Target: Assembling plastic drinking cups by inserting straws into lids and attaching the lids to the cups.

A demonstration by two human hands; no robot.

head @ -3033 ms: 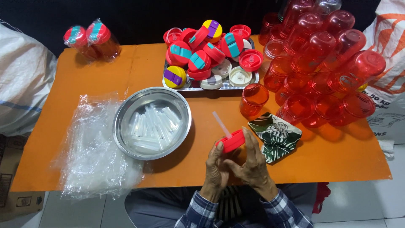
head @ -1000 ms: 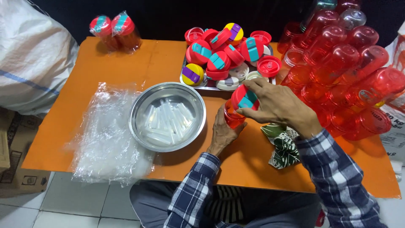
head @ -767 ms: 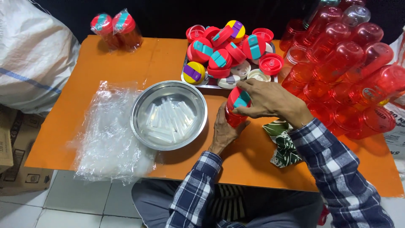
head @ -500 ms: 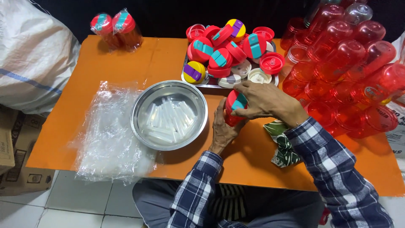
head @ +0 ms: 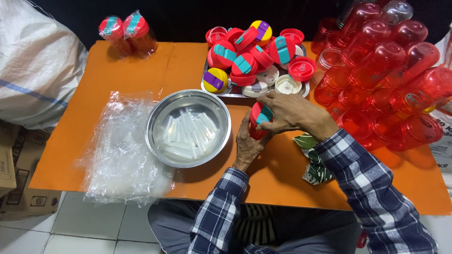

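A red bottle with a red lid and teal flip cap (head: 258, 118) stands on the orange table (head: 122, 80), just right of the steel bowl. My left hand (head: 246, 143) wraps around the bottle's body from below. My right hand (head: 292, 113) grips the lid from above and the right. The steel bowl (head: 157, 115) holds several clear plastic straws (head: 186, 134). Behind my hands a metal tray (head: 205, 87) carries a heap of red, teal, yellow and purple lids (head: 249, 51).
A pile of clear red bottles (head: 381, 80) fills the right side. Two wrapped, capped bottles (head: 125, 33) stand at the back left. Clear plastic bags (head: 117, 150) lie left of the bowl, a green patterned cloth (head: 313, 164) under my right arm, a white sack (head: 33, 66) at the left.
Three seconds ago both hands held a lid with a straw near the table's front edge. Since then my hands have moved to the bottle beside the bowl, with the lid on it.
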